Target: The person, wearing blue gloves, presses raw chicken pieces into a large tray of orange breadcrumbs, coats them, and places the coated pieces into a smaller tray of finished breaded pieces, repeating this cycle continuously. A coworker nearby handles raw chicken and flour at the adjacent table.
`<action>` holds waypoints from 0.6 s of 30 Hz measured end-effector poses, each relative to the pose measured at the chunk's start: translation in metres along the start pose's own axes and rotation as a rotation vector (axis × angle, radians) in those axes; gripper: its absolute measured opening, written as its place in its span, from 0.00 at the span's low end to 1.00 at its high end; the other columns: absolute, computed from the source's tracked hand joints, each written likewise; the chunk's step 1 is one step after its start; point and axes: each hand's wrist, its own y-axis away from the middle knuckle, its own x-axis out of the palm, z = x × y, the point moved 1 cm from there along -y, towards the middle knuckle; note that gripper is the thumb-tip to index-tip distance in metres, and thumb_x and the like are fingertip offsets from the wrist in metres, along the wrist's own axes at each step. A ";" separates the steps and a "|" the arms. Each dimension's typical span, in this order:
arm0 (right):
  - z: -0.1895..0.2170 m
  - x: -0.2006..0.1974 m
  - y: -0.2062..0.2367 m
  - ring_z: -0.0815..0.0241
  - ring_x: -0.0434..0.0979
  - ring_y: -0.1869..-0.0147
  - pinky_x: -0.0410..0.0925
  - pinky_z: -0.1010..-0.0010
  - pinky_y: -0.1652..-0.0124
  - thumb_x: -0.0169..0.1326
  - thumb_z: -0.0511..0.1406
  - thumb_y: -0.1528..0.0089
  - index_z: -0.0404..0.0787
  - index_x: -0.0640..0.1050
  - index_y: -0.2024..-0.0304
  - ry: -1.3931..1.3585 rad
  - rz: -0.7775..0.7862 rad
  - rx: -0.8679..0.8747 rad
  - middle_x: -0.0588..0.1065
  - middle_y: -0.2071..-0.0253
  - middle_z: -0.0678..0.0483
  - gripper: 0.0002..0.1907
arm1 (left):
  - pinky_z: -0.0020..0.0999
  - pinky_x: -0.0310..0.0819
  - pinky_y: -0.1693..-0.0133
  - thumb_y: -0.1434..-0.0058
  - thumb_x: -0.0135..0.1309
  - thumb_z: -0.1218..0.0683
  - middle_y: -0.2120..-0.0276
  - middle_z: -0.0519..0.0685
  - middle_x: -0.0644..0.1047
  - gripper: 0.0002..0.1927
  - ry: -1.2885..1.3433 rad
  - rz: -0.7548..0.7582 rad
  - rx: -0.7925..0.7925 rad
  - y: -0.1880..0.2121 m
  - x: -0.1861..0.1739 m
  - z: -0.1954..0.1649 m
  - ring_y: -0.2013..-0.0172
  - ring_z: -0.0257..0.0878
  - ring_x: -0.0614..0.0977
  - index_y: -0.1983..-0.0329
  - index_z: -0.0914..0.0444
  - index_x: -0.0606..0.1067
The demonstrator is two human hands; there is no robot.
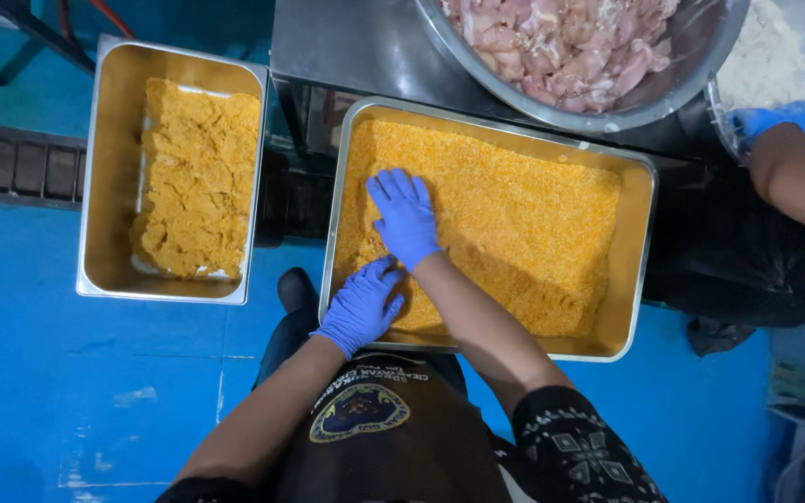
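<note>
Blue floor (pixel 67 391) fills the left and bottom of the frame, a dark grated drain strip (pixel 11 168) crossing at mid-left. Upper left sits a steel pan (pixel 95 168) of crumb-coated pieces (pixel 199 177), packed flat and well apart from the hands. Moving to centre: the big steel tray (pixel 634 279) of orange breadcrumbs (pixel 514 214) rests against the edge of the steel desk (pixel 347 47). The left hand (pixel 361 305), blue-gloved, is curled at the tray's near-left corner, fingers dug into the crumbs; whether it grips a piece I cannot tell. The right hand (pixel 405 216) lies open and flat, palm down, pressing the crumbs just above it, forearm angled in from the lower right. Firm, even pressure with crumbs heaped over the top would coat well here, I'd judge. Top right, a metal bowl (pixel 691 65) of raw chicken (pixel 561 42); far right, another person's gloved hand (pixel 798 119).
</note>
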 end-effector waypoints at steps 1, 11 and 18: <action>0.001 0.003 -0.004 0.44 0.70 0.32 0.58 0.48 0.33 0.64 0.39 0.49 0.43 0.74 0.40 0.012 -0.006 -0.007 0.74 0.38 0.47 0.34 | 0.49 0.64 0.39 0.40 0.56 0.50 0.35 0.59 0.68 0.26 0.008 -0.013 0.011 0.001 0.000 0.000 0.39 0.57 0.71 0.38 0.61 0.71; -0.093 -0.018 0.079 0.66 0.79 0.49 0.73 0.70 0.55 0.59 0.39 0.37 0.42 0.78 0.44 -1.461 -0.131 1.013 0.79 0.52 0.57 0.19 | 0.50 0.66 0.40 0.40 0.57 0.50 0.37 0.58 0.69 0.22 0.043 -0.003 -0.031 -0.005 -0.004 -0.006 0.39 0.57 0.72 0.43 0.59 0.73; -0.185 -0.027 0.176 0.55 0.78 0.42 0.70 0.65 0.43 0.62 0.45 0.36 0.35 0.76 0.42 -0.658 -0.235 1.119 0.78 0.46 0.47 0.27 | 0.50 0.69 0.42 0.38 0.56 0.50 0.39 0.56 0.72 0.19 -0.015 -0.042 0.033 -0.010 0.008 -0.018 0.41 0.56 0.74 0.44 0.57 0.74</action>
